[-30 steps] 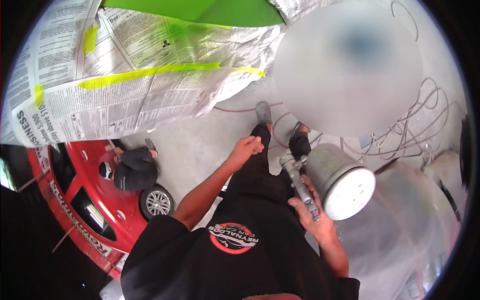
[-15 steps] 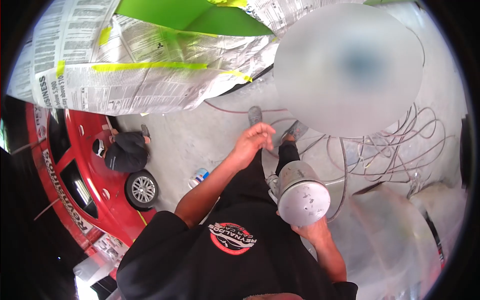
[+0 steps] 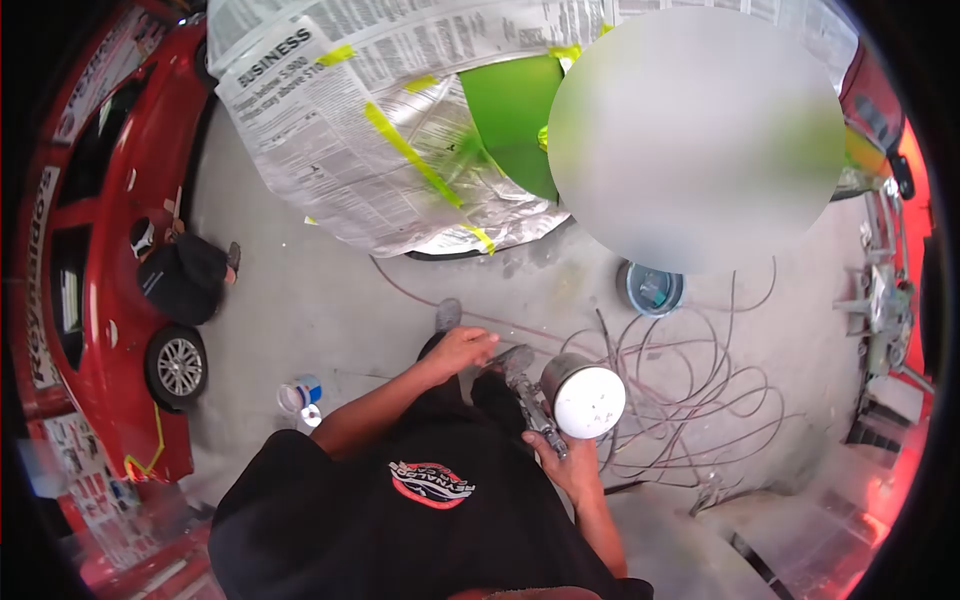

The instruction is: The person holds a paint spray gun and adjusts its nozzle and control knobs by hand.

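My right hand [image 3: 568,468] is wrapped round the handle of a metal spray gun [image 3: 530,402]. The gun's cup [image 3: 590,403], with a pale speckled end facing me, sits at its right side. To the left, my left hand [image 3: 465,350] is held in the air with loosely bent fingers and nothing visible in it. It is nearest the gun and does not touch it. Beyond my hands is a green panel [image 3: 515,125] bordered by newspaper [image 3: 290,120] and yellow tape [image 3: 410,155].
A red car [image 3: 120,260] stands at the left, with a crouching person [image 3: 180,275] beside it. Tangled hoses [image 3: 690,400] lie on the floor near a blue-rimmed bucket [image 3: 652,290]. A can [image 3: 292,397] stands left of my arm. A blurred disc hides the upper right.
The view has swung toward the right, bringing the bucket into sight. My left hand went from curled to looser fingers. The spray gun has turned in my right hand, and its cup's end faces me.
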A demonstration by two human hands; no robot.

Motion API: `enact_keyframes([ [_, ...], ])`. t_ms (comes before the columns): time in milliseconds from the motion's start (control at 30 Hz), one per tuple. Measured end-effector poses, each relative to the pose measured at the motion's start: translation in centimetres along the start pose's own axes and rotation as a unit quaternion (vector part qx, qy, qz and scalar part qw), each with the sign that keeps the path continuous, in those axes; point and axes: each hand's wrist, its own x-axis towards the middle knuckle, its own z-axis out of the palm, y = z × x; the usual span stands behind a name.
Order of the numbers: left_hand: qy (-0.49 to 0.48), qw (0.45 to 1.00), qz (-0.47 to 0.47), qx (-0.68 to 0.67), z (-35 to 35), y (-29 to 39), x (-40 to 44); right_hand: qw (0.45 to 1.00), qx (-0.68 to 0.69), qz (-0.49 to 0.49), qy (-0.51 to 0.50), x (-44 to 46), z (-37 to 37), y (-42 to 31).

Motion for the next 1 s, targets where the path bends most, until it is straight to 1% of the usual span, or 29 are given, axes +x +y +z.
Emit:
enact_keyframes([
  [100, 0.027, 0.999, 0.015, -0.016, -0.9, 0.5, -0.9, 0.997, -0.03, -0.055, 0.038, 0.7, -0.7, -1.8],
  [133, 0.028, 0.999, 0.018, -0.016, -1.1, 0.5, -1.0, 0.999, -0.013, -0.034, 0.034, 0.7, -0.7, -2.1],
  [300, 0.051, 0.992, 0.046, -0.105, -0.5, 0.3, -0.3, 0.995, 0.069, 0.067, 0.001, 1.2, -1.1, -4.3],
  [400, 0.047, 0.987, 0.067, -0.138, 0.6, 0.8, 0.0, 0.999, 0.043, 0.013, 0.006, 1.0, -0.6, -3.4],
  [433, 0.04, 0.986, 0.075, -0.142, 0.7, 0.7, 0.1, 0.999, 0.041, 0.006, 0.005, 0.8, -0.6, -3.4],
  [533, 0.017, 0.989, 0.057, -0.138, 0.7, 0.5, 0.6, 0.999, 0.031, -0.009, -0.001, 0.7, -0.7, -4.4],
  [633, 0.033, 0.987, 0.067, -0.143, 1.0, 1.6, -0.1, 1.0, 0.021, -0.01, -0.021, 0.2, -0.5, -4.2],
  [700, 0.013, 0.989, 0.06, -0.134, 0.9, 1.2, -0.1, 0.999, 0.033, 0.004, -0.036, 0.0, 0.0, -3.2],
  [733, 0.003, 0.99, 0.057, -0.129, 0.8, 0.9, -0.1, 0.999, 0.037, -0.009, -0.023, -0.2, 0.1, -3.1],
  [800, -0.011, 0.996, 0.007, -0.086, 1.3, 0.7, -0.6, 0.998, 0.045, -0.035, 0.003, -0.1, 0.2, -3.3],
  [833, -0.018, 0.998, -0.018, -0.064, 1.7, 0.6, -0.8, 0.997, 0.068, -0.02, 0.007, 0.0, 0.3, -3.4],
  [900, -0.096, 0.992, 0.076, -0.028, 3.2, 0.0, -1.4, 0.993, 0.113, 0.01, 0.014, 0.2, 0.4, -4.2],
  [933, -0.136, 0.983, 0.121, -0.01, 4.0, -0.4, -1.6, 0.993, 0.115, -0.007, 0.031, 0.5, 0.2, -4.8],
  [1000, -0.212, 0.968, 0.134, 0.008, 5.7, -1.0, -1.3, 0.986, 0.16, -0.014, 0.053, 1.2, 0.3, -5.3],
])
